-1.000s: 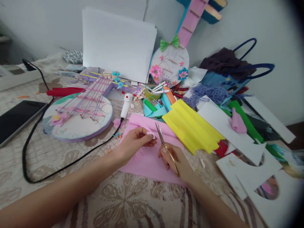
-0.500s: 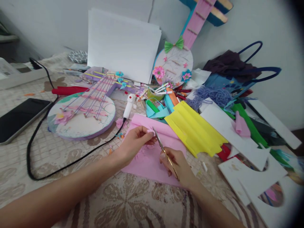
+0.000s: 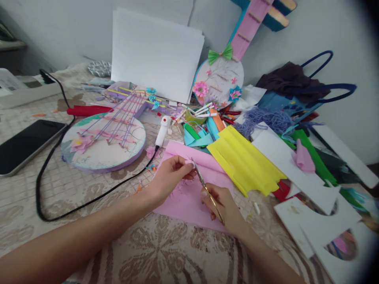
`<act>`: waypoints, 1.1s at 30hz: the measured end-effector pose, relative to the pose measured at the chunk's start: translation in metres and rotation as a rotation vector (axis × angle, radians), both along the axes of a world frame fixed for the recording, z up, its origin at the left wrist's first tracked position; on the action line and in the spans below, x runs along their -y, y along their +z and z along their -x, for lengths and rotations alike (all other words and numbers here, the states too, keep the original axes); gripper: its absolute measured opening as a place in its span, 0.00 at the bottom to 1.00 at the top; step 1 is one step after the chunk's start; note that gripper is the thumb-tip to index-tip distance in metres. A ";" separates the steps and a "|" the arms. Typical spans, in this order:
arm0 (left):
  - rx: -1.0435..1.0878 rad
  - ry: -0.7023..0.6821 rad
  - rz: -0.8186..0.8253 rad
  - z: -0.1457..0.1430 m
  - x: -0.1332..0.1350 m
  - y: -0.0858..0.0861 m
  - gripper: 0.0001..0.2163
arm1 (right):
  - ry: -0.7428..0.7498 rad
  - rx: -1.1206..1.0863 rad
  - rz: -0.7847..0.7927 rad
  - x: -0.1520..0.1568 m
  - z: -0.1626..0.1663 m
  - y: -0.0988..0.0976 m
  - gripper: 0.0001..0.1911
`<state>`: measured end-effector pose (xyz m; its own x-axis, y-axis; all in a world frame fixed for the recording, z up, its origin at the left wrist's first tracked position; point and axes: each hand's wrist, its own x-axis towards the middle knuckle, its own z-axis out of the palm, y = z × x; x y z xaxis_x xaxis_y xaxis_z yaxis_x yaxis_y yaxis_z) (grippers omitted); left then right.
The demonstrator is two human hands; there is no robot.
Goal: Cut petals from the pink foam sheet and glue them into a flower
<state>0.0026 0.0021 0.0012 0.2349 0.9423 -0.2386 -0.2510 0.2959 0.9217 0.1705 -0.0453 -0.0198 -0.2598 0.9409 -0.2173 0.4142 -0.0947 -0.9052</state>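
My left hand [image 3: 177,172] pinches a small piece of pink crepe paper [image 3: 189,162] between thumb and fingers. In my right hand [image 3: 219,205] is a pair of gold-handled scissors [image 3: 205,186], its blades at the edge of that piece. The fingers partly cover the handles. Beneath both hands lies a sheet of pink crepe paper [image 3: 189,209], its far edge rolled, with small pink scraps on it. A white glue gun [image 3: 163,132] rests just beyond the roll.
A handmade stringed instrument [image 3: 103,140] lies left, near a phone [image 3: 28,144] and a looping black cord [image 3: 38,189]. Yellow crepe paper [image 3: 245,161], purple yarn [image 3: 265,120] and white board offcuts [image 3: 299,221] crowd the right. A second decorated instrument [image 3: 220,81] leans on the wall.
The whole view has shifted slightly, so things appear a little further right. Both hands keep their hold, with the scissor blades still at the pink piece.
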 end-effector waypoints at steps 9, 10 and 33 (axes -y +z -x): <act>0.011 0.003 -0.017 0.000 0.000 -0.002 0.08 | -0.011 0.002 -0.017 0.000 0.001 0.000 0.17; 0.013 0.004 -0.018 0.000 0.000 -0.002 0.08 | -0.011 0.002 -0.018 0.000 0.001 0.000 0.17; -0.184 -0.262 -0.171 -0.002 0.008 -0.008 0.07 | -0.152 -0.118 -0.042 -0.004 0.006 0.013 0.08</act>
<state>0.0044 -0.0058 -0.0070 0.4418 0.8855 -0.1440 -0.0119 0.1663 0.9860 0.1640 -0.0411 -0.0071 -0.1348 0.9789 -0.1537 0.2891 -0.1095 -0.9510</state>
